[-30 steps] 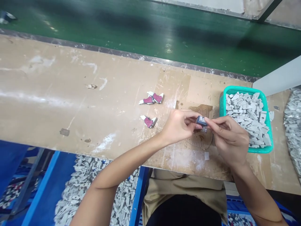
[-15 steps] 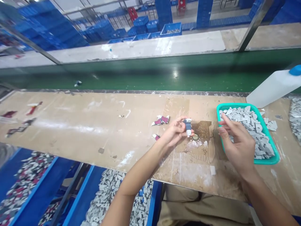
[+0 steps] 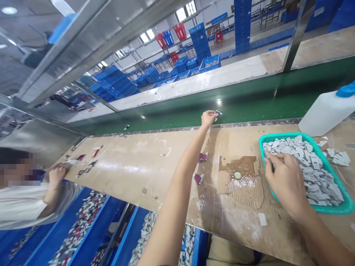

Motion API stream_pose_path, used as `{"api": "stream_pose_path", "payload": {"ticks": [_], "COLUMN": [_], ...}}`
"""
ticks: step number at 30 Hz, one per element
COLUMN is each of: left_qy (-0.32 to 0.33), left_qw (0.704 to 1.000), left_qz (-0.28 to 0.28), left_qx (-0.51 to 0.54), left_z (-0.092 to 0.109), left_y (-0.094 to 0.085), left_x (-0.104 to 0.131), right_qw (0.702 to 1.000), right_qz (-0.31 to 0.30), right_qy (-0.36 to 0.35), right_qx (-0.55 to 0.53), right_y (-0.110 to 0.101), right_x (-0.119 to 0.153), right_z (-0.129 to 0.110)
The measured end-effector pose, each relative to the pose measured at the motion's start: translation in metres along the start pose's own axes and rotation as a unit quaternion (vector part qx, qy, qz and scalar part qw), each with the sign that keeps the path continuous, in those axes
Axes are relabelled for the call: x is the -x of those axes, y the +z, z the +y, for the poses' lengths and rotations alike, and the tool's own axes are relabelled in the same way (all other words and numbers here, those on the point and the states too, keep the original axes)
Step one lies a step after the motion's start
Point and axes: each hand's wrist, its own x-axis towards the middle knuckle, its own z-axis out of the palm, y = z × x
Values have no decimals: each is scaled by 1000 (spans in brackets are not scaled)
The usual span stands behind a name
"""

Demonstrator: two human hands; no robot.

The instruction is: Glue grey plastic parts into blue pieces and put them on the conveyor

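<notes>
Stretched out over the near edge of the green belt point(image 3: 244, 107), my left hand point(image 3: 209, 119) pinches a small blue and white piece point(image 3: 217, 113). My right hand point(image 3: 285, 177) is at the left side of the turquoise basket point(image 3: 348, 207), its fingers bent over the grey pieces point(image 3: 316, 162); whether they grip one is hidden. Two maroon and white pieces, one point(image 3: 203, 157) above the other point(image 3: 198, 178), lie on the table point(image 3: 124, 159) beside my left forearm. A round metal disc point(image 3: 237, 175) sits on wet cardboard point(image 3: 249, 164) between my arms.
A white bottle with a blue cap point(image 3: 327, 114) stands behind the basket. At the far left a person point(image 3: 24, 199) has a hand on the table near red and dark pieces point(image 3: 88, 168). Blue bins of pieces point(image 3: 83, 221) are below the table edge.
My left hand has moved forward from the cardboard to the belt with the blue and white piece. My right hand has lowered over the basket. The view has tilted up and left, showing a person.
</notes>
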Motion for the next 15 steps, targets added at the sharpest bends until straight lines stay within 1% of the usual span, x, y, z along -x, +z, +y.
{"api": "stream_pose_path", "payload": {"ticks": [2, 4, 6, 8, 10, 11, 13, 15], "left_qy": [0, 4, 5, 1, -5, -8, -17, -24], "left_qw": [999, 997, 992, 988, 984, 982, 979, 977], "left_qz": [7, 23, 39, 41, 25, 16, -2, -35], "left_qx": [-38, -78, -117, -150, -176, -187, -204, -208], "left_z": [-5, -10, -15, -21, -29, -35, -49, -65], "left_y": [9, 11, 3, -15, -40, -54, -79, -97], "left_x": [-10, -11, -6, 6, 30, 47, 89, 135], "right_qw": [1000, 1000, 1000, 1000, 1000, 1000, 1000, 1000], "right_qz": [5, 6, 8, 11, 13, 14, 11, 8], "right_qy": [-3, -5, -8, -11, -9, -6, -3, -3], "right_qx": [5, 11, 15, 12, 7, 6, 7, 8], "right_y": [1, 0, 0, 0, 1, 1, 1, 2], "right_x": [0, 0, 0, 0, 0, 0, 0, 0], "right_z": [0, 0, 0, 1, 1, 2, 2, 3]}}
